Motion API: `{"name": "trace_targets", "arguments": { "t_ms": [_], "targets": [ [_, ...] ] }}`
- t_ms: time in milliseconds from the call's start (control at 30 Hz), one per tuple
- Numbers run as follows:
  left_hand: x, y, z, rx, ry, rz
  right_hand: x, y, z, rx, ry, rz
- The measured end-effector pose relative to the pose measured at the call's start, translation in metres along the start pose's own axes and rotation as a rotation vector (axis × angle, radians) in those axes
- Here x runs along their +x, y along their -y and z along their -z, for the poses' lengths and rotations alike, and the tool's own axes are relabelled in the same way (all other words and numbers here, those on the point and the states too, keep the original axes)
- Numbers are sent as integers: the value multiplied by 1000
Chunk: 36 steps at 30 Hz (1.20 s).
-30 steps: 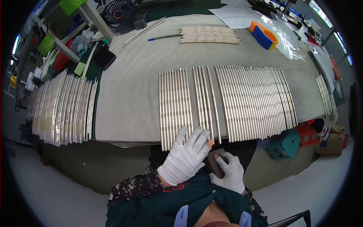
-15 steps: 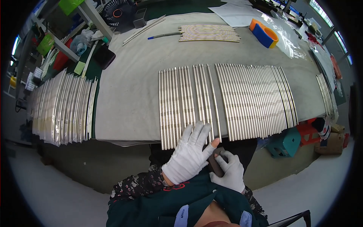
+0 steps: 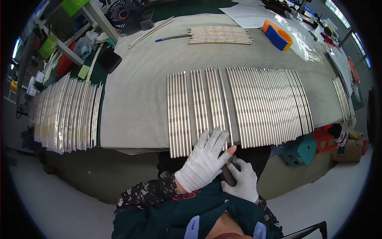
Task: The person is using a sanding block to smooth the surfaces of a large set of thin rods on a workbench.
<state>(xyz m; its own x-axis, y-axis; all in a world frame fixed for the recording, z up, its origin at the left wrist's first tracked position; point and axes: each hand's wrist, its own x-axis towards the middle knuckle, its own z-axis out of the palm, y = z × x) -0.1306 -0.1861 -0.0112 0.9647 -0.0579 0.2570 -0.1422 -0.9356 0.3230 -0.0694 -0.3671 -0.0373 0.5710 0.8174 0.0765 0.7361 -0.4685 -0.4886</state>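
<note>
Slim shiny metal rods lie side by side along the near edge of the cloth-covered table, split into groups. My left hand (image 3: pixel 203 161), in a white glove with a bare thumb tip, has its fingers stretched out over the lower ends of the middle rods (image 3: pixel 199 99) and the neighbouring rods (image 3: pixel 216 103). A gap parts these from the left group (image 3: pixel 178 115). To the right lies a wide group (image 3: pixel 270 107). My right hand (image 3: pixel 243 183), also gloved, grips a dark grey-brown flat piece (image 3: pixel 228 177) in front of my body; my left hand partly hides it.
Bagged rods (image 3: pixel 63 115) line the table's left side. Farther back lie a crosswise row of rods (image 3: pixel 219 36), a pen (image 3: pixel 171 37), an orange-and-blue tape-like ring (image 3: pixel 278 36) and a small fan (image 3: pixel 123 14). A teal stool (image 3: pixel 298 151) stands beyond the table's near right edge.
My left hand has slid a little to the right, and the rods under its fingers moved with it. A wider gap now separates them from the left group. The right hand stays put.
</note>
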Motion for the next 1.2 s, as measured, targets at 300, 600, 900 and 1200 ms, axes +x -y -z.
{"name": "trace_targets", "arguments": {
  "t_ms": [300,600,900,1200],
  "targets": [
    [-6,4,4,89,72,-10,-2,0,0,-12,-14,7],
    [5,-2,35,27,165,26,-5,-6,-3,4,-23,-11],
    [60,-19,-13,-60,136,-214,-11,-9,-3,38,-18,-57],
    [38,-10,-2,-81,138,-142,-8,-12,-3,11,1,-74]
  ]
}}
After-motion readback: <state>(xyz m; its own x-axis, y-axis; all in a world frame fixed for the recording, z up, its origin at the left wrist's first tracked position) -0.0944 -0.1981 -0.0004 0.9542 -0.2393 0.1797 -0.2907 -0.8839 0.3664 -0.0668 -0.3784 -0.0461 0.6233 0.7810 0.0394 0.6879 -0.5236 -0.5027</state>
